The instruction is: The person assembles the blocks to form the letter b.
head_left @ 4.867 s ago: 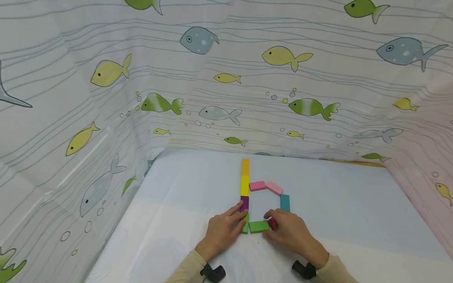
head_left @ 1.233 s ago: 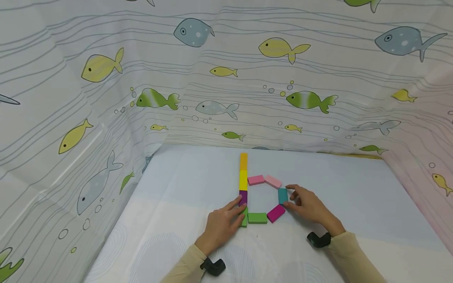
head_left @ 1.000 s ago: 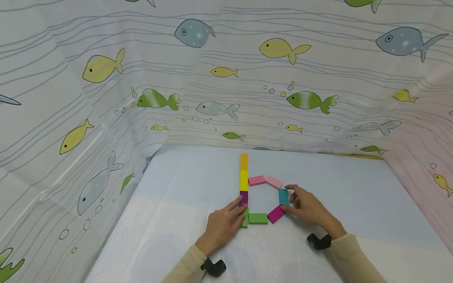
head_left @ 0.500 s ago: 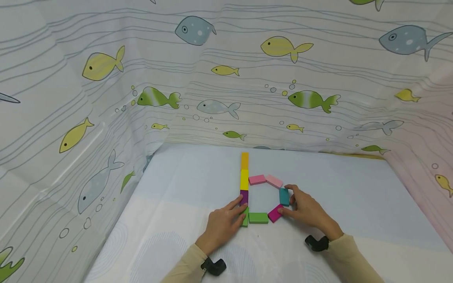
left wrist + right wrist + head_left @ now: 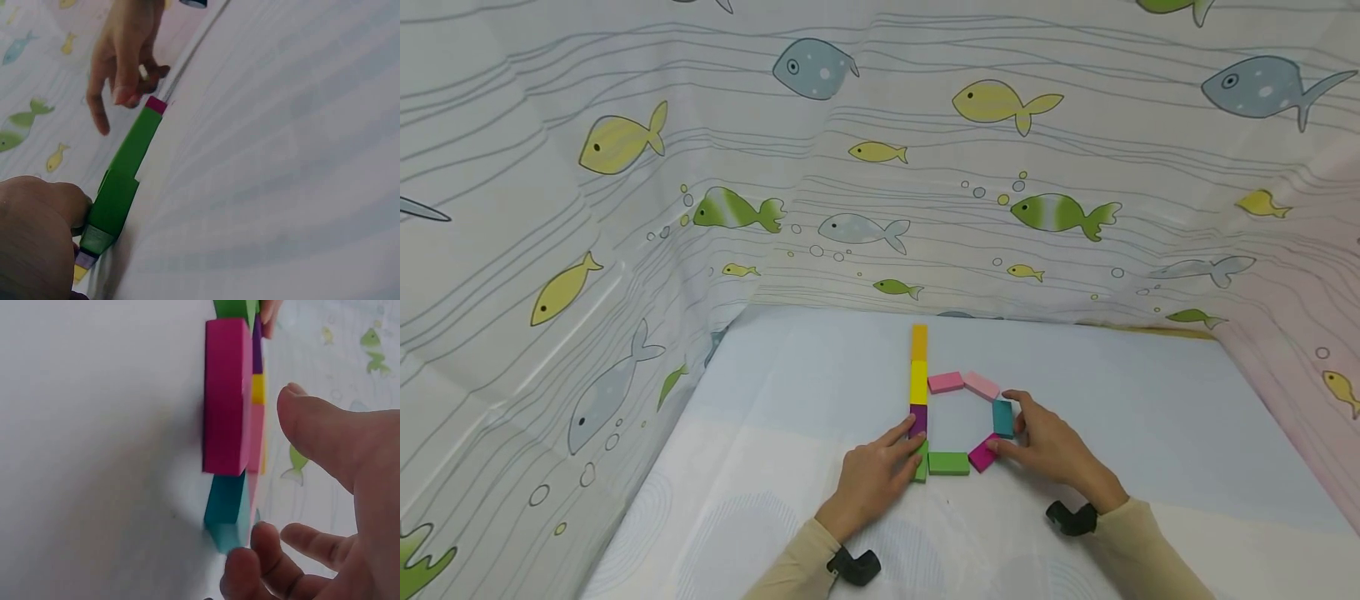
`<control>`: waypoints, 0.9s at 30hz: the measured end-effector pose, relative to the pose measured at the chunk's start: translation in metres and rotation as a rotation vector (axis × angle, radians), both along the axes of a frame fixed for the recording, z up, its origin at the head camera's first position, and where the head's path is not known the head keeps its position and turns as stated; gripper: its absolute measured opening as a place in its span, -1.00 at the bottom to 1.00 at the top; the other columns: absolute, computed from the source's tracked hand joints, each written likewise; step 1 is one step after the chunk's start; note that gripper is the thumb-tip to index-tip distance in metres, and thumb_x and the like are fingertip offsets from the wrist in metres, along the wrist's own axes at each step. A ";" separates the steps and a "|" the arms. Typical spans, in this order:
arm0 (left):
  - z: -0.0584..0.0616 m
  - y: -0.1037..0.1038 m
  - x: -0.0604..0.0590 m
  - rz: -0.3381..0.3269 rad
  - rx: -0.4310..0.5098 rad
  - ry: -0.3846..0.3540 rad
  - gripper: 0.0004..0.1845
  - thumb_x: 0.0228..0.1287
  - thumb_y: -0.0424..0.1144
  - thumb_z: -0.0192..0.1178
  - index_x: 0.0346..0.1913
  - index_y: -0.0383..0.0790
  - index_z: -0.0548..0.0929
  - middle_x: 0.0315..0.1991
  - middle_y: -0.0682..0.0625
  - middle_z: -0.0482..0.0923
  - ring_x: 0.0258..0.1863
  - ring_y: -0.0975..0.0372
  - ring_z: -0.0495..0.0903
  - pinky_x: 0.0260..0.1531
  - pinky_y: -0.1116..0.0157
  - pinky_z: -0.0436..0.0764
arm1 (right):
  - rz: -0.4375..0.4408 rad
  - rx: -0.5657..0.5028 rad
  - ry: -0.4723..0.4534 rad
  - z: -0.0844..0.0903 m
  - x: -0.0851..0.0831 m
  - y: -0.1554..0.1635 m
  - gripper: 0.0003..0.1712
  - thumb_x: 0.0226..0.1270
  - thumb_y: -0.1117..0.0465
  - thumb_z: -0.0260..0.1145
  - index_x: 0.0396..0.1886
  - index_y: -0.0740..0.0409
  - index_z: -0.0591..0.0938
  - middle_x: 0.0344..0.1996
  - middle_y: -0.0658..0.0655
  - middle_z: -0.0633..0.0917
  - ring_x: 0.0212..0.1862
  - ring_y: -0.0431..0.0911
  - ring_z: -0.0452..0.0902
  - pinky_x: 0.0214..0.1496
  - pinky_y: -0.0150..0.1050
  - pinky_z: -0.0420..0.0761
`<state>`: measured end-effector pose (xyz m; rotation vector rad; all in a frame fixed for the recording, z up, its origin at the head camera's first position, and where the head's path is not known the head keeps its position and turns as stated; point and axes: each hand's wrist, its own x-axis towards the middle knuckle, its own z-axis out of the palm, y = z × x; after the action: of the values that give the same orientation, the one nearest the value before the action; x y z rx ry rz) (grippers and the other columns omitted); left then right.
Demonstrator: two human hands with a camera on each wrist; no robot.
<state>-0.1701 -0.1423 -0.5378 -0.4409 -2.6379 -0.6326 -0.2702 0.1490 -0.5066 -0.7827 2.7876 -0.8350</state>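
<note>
On the white cloth, small rectangular blocks form an outline like a letter b. Its upright runs from an orange block [image 5: 920, 342] through yellow [image 5: 919, 382] and purple [image 5: 917, 414] to a green block [image 5: 921, 474]. My left hand [image 5: 871, 485] rests its fingers on the purple and lower green blocks, covering part of them. The loop has dark pink [image 5: 945, 382], light pink [image 5: 981, 385], teal [image 5: 1002, 418], magenta [image 5: 980, 457] and green [image 5: 949, 464] blocks. My right hand [image 5: 1060, 450] is spread beside the teal block, fingers near it; its thumb hovers above the magenta block [image 5: 226, 397].
A fish-patterned curtain [image 5: 940, 187] hangs around the back and sides of the cloth-covered table [image 5: 805, 375]. Dark wrist cameras [image 5: 853, 567] are strapped near both sleeves. White cloth extends on both sides of the blocks.
Since the oldest frame, my right hand has moved away from the magenta block to the teal one, exposing both. Lately its thumb has shifted back over the magenta block's end. My left hand stays put.
</note>
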 end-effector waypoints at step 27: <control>-0.002 -0.001 0.000 -0.001 -0.008 -0.005 -0.62 0.33 -0.04 0.27 0.18 0.06 0.68 0.30 0.08 0.52 -0.57 0.19 0.65 -0.69 0.52 0.23 | -0.088 -0.269 0.007 -0.004 -0.020 0.024 -0.70 0.23 -0.18 0.41 -0.25 -0.10 0.68 -0.67 -0.05 0.46 -0.60 -0.20 0.34 -0.57 -0.33 0.30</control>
<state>-0.1699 -0.1428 -0.5401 -0.4436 -2.6457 -0.6249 -0.2899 0.1734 -0.5102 -0.7034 2.7673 -1.2439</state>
